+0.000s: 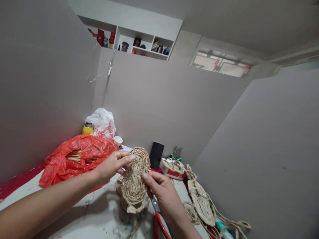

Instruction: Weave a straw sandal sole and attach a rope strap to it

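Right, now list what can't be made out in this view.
All in the head view:
Red-handled scissors: handle ends cut off by the bottom edge, blade tips behind the right hand.
That hand's fingers: mostly hidden behind the woven piece.
White bag: contents hidden by its crumpled plastic.
Shelf jars: markings too small and blurred.

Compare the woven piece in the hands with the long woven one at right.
The held piece is raised between the left hand and right hand; the right-side piece lies untouched. The held piece narrows at the waist; the right-side piece is closer to a long oval. Long loose cords lie around the right-side piece, not the held piece. Both are straw-coloured, coiled cord.
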The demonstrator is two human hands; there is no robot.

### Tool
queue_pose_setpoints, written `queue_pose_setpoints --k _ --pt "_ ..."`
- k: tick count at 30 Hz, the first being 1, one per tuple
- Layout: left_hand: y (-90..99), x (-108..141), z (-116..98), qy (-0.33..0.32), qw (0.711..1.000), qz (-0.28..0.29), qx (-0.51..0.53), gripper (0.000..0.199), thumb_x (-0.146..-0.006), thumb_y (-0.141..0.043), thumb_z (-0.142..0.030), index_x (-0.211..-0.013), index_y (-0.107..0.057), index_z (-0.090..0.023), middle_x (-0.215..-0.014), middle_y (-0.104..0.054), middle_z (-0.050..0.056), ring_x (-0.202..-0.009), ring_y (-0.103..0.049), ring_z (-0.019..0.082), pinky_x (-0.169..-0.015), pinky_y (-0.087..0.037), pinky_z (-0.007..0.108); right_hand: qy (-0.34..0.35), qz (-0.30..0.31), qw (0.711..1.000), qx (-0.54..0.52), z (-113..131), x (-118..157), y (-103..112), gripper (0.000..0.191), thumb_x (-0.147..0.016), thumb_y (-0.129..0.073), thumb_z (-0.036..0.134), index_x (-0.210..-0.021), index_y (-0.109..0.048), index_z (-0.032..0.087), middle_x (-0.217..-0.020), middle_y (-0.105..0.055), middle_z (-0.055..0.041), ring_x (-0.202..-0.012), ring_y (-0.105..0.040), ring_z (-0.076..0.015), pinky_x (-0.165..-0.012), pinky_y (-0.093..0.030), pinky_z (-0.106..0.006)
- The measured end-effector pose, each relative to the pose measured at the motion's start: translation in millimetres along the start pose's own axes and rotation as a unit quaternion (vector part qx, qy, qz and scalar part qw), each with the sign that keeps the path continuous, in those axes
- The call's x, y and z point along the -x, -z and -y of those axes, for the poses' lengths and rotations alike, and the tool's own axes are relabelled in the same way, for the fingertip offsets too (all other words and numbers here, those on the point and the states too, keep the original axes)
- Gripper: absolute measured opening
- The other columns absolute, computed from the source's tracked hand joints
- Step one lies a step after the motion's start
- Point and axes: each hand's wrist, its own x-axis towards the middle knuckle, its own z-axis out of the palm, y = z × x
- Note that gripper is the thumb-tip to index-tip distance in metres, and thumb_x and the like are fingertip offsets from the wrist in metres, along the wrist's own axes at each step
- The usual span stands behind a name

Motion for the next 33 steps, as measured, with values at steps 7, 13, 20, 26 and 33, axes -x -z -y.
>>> queue_pose_setpoints --k 7,13,20,26,33 --pt "-16.0 -0.1 19.2 0.004 0.996 0.008 0.087 0.045 -0.081 -0.056 -0.056 -0.09 -0.067 -0.013 -0.078 -0.069 0.006 -0.072 -0.062 0.018 -0.073 -0.048 0.031 0.002 -0.013 0.999 -0.044 -7.7 -0.5 -4.8 0.039 -0.077 -0.068 0.048 -0.058 -0.06 0.015 -0.049 -0.046 0.0048 -0.047 -0.037 -0.0084 -0.045 -0.029 -0.021" --pt "-29.0 3.6 37.6 0.038 0.986 0.034 0.16 0.052 -0.081 -0.052 -0.061 -0.086 -0.068 -0.011 -0.059 -0.067 0.006 -0.054 -0.063 0.019 -0.061 -0.051 0.032 -0.026 -0.001 0.998 -0.058 -11.4 0.9 -11.3 0.042 -0.074 -0.07 0.05 -0.055 -0.059 0.014 -0.047 -0.047 0.0046 -0.044 -0.038 -0.0073 -0.043 -0.03 -0.02" --pt "-25.7 6.2 23.4 0.092 0.97 0.073 0.214 0.043 -0.082 -0.06 -0.047 -0.101 -0.065 -0.009 -0.069 -0.071 0.01 -0.062 -0.068 0.022 -0.061 -0.053 0.031 -0.046 0.033 0.995 -0.083 -10.0 -0.1 -6.9 0.04 -0.076 -0.069 0.048 -0.059 -0.062 0.013 -0.05 -0.051 0.0028 -0.044 -0.043 -0.0072 -0.043 -0.035 -0.019" --pt "-20.2 3.3 15.1 0.117 0.961 0.056 0.246 0.038 -0.082 -0.061 -0.038 -0.104 -0.065 -0.007 -0.085 -0.073 0.016 -0.069 -0.071 0.025 -0.066 -0.056 0.035 -0.048 0.048 0.993 -0.098 -10.0 -0.8 -7.7 0.041 -0.076 -0.068 0.05 -0.059 -0.06 0.013 -0.052 -0.051 0.0021 -0.047 -0.044 -0.0076 -0.043 -0.036 -0.018" --pt "-10.0 -0.4 4.2 0.117 0.951 0.025 0.284 0.038 -0.092 -0.044 -0.033 -0.094 -0.068 -0.003 -0.084 -0.073 0.018 -0.073 -0.07 0.022 -0.072 -0.057 0.033 -0.038 -0.006 0.994 -0.102 -8.7 -5.8 1.0 0.038 -0.077 -0.068 0.051 -0.076 -0.072 0.012 -0.067 -0.064 -0.0042 -0.05 -0.046 -0.0074 -0.041 -0.036 -0.017"
